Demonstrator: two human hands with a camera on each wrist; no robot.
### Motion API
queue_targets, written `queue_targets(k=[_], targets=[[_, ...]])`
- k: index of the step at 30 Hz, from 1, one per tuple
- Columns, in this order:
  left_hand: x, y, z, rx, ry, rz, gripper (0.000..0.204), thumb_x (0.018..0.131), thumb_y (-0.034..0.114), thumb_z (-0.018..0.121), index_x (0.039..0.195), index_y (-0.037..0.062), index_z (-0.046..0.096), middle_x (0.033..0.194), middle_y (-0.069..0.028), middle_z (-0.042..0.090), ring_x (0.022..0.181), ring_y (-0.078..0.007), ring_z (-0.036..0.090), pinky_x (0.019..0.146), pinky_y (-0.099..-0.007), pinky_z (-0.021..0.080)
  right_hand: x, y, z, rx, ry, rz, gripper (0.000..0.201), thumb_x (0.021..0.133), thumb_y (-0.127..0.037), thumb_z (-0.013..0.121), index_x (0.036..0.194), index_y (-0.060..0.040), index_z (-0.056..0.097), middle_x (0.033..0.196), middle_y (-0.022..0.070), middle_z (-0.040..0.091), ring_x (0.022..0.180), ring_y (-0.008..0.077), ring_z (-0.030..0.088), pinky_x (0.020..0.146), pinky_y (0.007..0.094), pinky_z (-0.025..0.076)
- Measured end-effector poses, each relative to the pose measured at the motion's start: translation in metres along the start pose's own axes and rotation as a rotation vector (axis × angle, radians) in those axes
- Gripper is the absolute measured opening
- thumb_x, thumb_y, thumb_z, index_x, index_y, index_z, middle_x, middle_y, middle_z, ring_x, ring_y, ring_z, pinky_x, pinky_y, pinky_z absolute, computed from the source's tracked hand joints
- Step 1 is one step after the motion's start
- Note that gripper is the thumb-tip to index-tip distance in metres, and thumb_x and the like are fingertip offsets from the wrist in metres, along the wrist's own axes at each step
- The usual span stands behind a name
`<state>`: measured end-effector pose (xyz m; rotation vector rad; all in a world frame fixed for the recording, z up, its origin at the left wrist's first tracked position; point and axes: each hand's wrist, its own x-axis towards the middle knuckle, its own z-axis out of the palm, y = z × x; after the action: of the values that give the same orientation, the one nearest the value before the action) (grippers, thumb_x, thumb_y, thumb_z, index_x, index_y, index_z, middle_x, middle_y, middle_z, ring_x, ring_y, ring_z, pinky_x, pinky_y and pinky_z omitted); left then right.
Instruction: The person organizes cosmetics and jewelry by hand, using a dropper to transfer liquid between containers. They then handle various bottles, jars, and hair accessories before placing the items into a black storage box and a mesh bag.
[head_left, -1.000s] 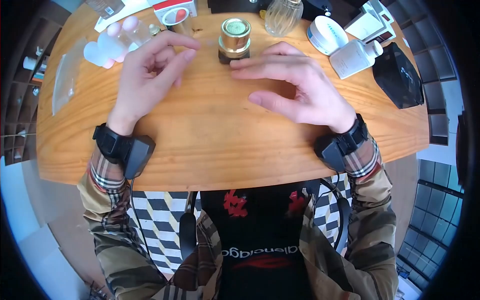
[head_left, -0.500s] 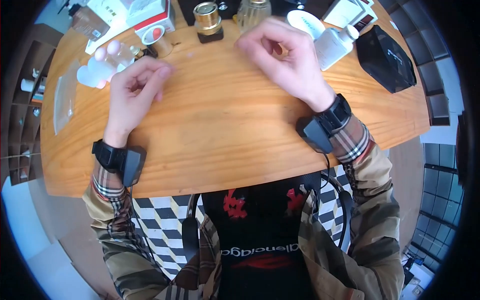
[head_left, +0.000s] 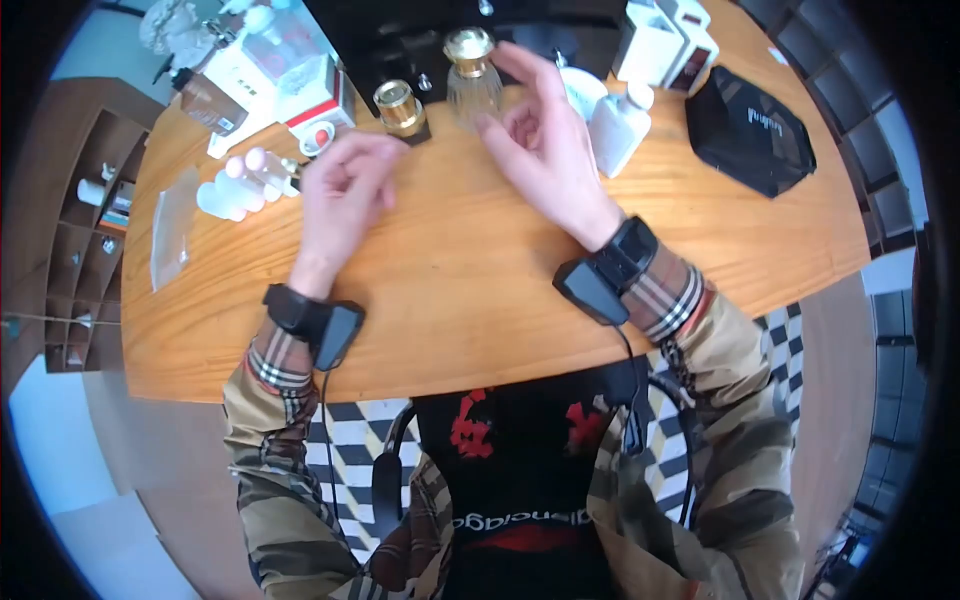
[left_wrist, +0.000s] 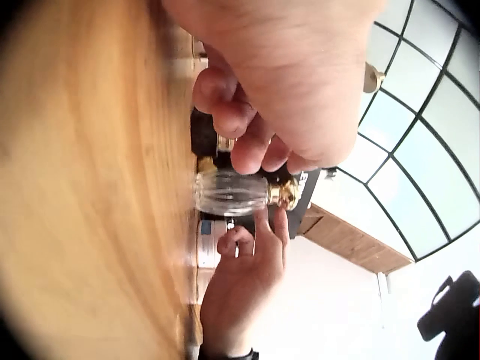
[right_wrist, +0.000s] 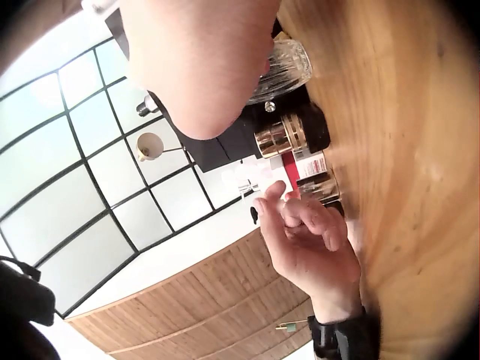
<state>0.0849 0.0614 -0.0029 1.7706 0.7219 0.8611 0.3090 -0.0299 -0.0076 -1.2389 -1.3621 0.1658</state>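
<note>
A ribbed clear glass perfume bottle (head_left: 473, 98) with a gold cap (head_left: 468, 48) stands upright near the back of the table. My right hand (head_left: 550, 140) is at its right side, forefinger stretched toward the cap and thumb in front. In the left wrist view, the right fingertips (left_wrist: 262, 217) are right at the bottle's shoulder, not wrapped round it. To the bottle's left is a gold-lidded jar (head_left: 400, 100) with a dark base. My left hand (head_left: 345, 195), loosely curled and holding nothing, hovers in front and left of this jar.
Right of the bottle are a white lotion bottle (head_left: 620, 130), a round white tub (head_left: 582, 90) and a black pouch (head_left: 752, 130). Left are small pink-capped bottles (head_left: 245, 185), a clear bag (head_left: 172, 235), a cup (head_left: 318, 138) and a red-white box (head_left: 312, 92). A black case (head_left: 390, 35) stands behind.
The gold-lidded jar now stands farther back, and my right hand has left it and come up beside the perfume bottle. My left hand stays loosely curled. The head view has shifted.
</note>
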Motion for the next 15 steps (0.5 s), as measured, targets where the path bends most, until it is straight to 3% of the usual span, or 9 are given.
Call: queue_targets(k=[1,3,7,8,11,12,13,14,15], targets=[[0.007,0.005,0.012,-0.002,0.023,0.024,0.019,0.106,0.021,0.06,0.113,0.0056,0.069,0.062,0.0024,0.059,0.046,-0.0017,0.042,0.042,-0.0191,0.027,0.004,0.001,-0.001,0.001,-0.009,-0.032,0.067,0.086,-0.009,0.073,0.145,-0.0013,0.041,0.125,0.0152,0.065,0.066,0.0154,0.058,0.065,0.0315,0.052],[0.014,0.01,0.033,-0.078,0.016,0.086,0.018,0.105,0.019,0.062,0.118,0.0083,0.067,0.064,0.0027,0.06,0.046,-0.0016,0.042,0.043,-0.0192,0.028,0.002,0.001,-0.002,0.003,-0.037,0.078,0.07,0.086,-0.008,0.072,0.147,-0.0009,0.039,0.138,0.0172,0.062,0.064,0.016,0.058,0.064,0.0311,0.052],[0.013,0.01,0.046,-0.056,-0.014,0.109,0.033,0.103,0.017,0.065,0.135,0.0108,0.058,0.065,0.0038,0.059,0.052,-0.0003,0.046,0.048,-0.0188,0.03,0.003,0.002,-0.005,0.006,-0.047,0.099,0.067,0.084,-0.006,0.074,0.145,-0.0035,0.045,0.127,0.0114,0.063,0.062,0.0154,0.056,0.061,0.0303,0.052],[0.009,0.011,0.044,-0.034,-0.028,0.05,0.042,0.103,0.016,0.065,0.142,0.0107,0.053,0.065,0.0046,0.059,0.055,0.0001,0.048,0.051,-0.0187,0.031,0.002,0.0,-0.005,0.014,-0.05,0.111,0.067,0.084,-0.006,0.074,0.145,-0.0035,0.045,0.127,0.0114,0.063,0.062,0.0154,0.056,0.061,0.0303,0.052],[0.002,0.005,0.035,-0.049,-0.024,0.027,0.045,0.102,0.015,0.065,0.145,0.0106,0.051,0.066,0.0052,0.058,0.056,0.0,0.048,0.05,-0.0189,0.031,-0.001,0.001,-0.002,0.002,-0.103,0.14,0.063,0.083,-0.006,0.074,0.141,-0.0052,0.051,0.116,0.009,0.061,0.072,0.0162,0.058,0.065,0.0305,0.052],[0.001,0.007,0.034,-0.044,-0.029,0.012,0.045,0.102,0.015,0.065,0.145,0.0106,0.051,0.066,0.0052,0.058,0.056,0.0,0.048,0.05,-0.0189,0.031,-0.002,0.006,0.0,-0.056,-0.075,0.046,0.062,0.082,-0.006,0.074,0.14,-0.0054,0.052,0.113,0.0088,0.061,0.078,0.0173,0.059,0.068,0.0306,0.052],[0.001,0.013,0.034,-0.043,-0.032,-0.017,0.045,0.101,0.012,0.066,0.144,0.0098,0.051,0.064,0.0054,0.057,0.059,-0.0014,0.053,0.053,-0.0188,0.036,-0.002,0.008,0.003,-0.116,-0.052,-0.053,0.062,0.082,-0.006,0.074,0.14,-0.0057,0.053,0.11,0.0086,0.06,0.084,0.0184,0.059,0.07,0.0307,0.052],[0.002,0.016,0.034,-0.044,-0.031,-0.043,0.046,0.101,0.009,0.066,0.143,0.0089,0.051,0.063,0.0055,0.055,0.062,-0.0027,0.057,0.057,-0.0187,0.041,-0.002,0.008,0.003,-0.097,-0.078,-0.016,0.063,0.083,-0.008,0.074,0.142,-0.0056,0.051,0.114,0.0098,0.061,0.1,0.0209,0.06,0.078,0.0312,0.052],[0.001,0.014,0.034,-0.046,-0.026,-0.049,0.046,0.101,0.009,0.066,0.143,0.0089,0.051,0.063,0.0055,0.055,0.062,-0.0027,0.057,0.057,-0.0187,0.041,-0.003,0.011,0.006,-0.094,-0.085,-0.013,0.063,0.083,-0.008,0.074,0.142,-0.0056,0.051,0.114,0.0098,0.061,0.1,0.0209,0.06,0.078,0.0312,0.052]])
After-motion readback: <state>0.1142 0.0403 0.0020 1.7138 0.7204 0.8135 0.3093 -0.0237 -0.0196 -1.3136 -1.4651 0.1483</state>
